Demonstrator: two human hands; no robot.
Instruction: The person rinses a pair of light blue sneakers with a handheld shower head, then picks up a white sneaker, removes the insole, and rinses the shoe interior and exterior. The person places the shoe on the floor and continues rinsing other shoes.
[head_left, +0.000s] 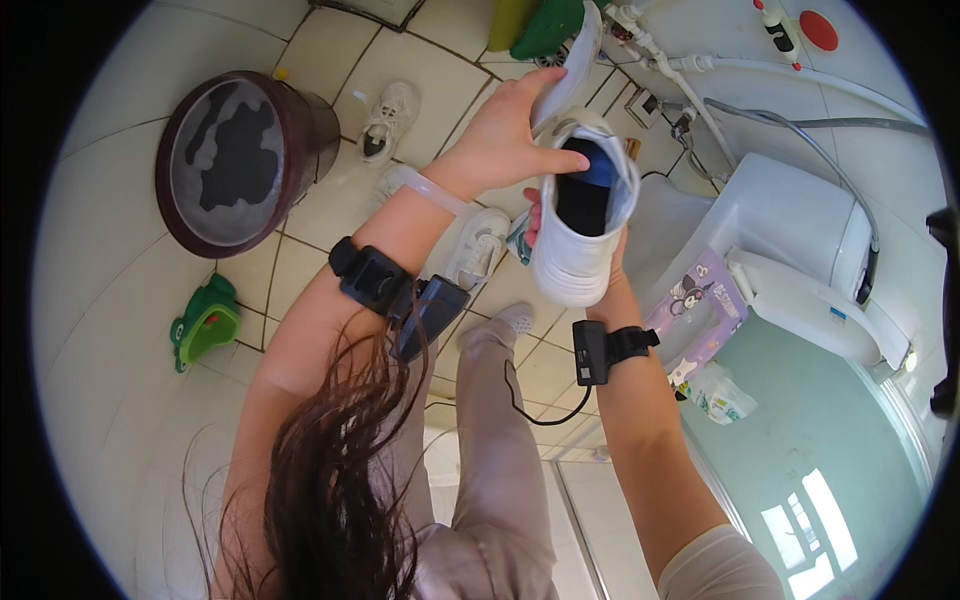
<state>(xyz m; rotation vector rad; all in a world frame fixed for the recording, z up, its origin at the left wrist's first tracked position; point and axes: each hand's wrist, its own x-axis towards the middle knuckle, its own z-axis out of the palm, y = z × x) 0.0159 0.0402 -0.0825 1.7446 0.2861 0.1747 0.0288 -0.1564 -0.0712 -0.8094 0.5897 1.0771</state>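
My right hand (621, 259) holds a white shoe (576, 274) from below, and most of its fingers are hidden by the shoe. The shoe's opening faces up and shows a black and blue insole (589, 199). From the upper left, my left hand (517, 127) reaches across, its thumb on the blue part inside the opening. Its index finger overlaps a long, curved white piece (574, 71). I cannot tell what that piece is, or whether the left hand grips it. On the floor below my left forearm, a white shoe (480, 244) is partly covered.
A dark red bucket (169, 180) with foamy dark contents stands left. Another white shoe (394, 109) lies near it. A green frog-shaped potty (214, 326) is by the left wall. To the right are a toilet (787, 214) with raised lid, a purple printed package (709, 300) and pipes (697, 97).
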